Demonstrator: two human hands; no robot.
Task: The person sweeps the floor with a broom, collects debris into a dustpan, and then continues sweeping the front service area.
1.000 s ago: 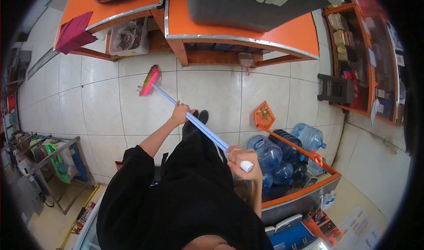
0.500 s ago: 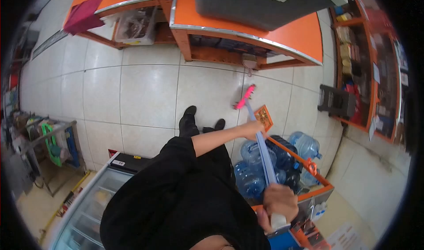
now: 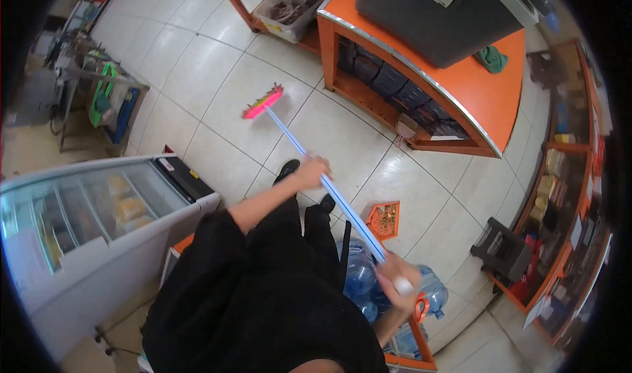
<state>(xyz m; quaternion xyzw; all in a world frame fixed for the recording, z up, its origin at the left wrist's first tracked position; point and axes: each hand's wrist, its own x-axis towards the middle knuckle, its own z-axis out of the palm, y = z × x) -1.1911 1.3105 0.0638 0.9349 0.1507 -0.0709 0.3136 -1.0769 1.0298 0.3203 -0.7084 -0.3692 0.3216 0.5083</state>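
Note:
A broom with a pink head (image 3: 263,103) and a long blue-and-white handle (image 3: 355,221) slants across the view, its bristles above the tiled floor. My left hand (image 3: 313,173) is wrapped round the middle of the handle. Near the white-capped top end, my right hand (image 3: 397,277) grips the same handle, slightly blurred. Beyond the right hand, an orange dustpan (image 3: 384,219) with small bits of debris in it lies on the floor. My black shoes are just beyond the left hand, on either side of the handle.
Large blue water bottles (image 3: 359,271) stand in an orange-edged rack (image 3: 421,353) by my right side. A glass-topped freezer (image 3: 125,241) is at left. Ahead is an orange counter (image 3: 507,103) bearing a dark bin (image 3: 428,24). A grey step stool (image 3: 501,249) stands by the right-hand shelves.
The broom head has swung left across the floor, away from the dustpan, with both hands still on the handle. My view has turned, showing more of the freezer.

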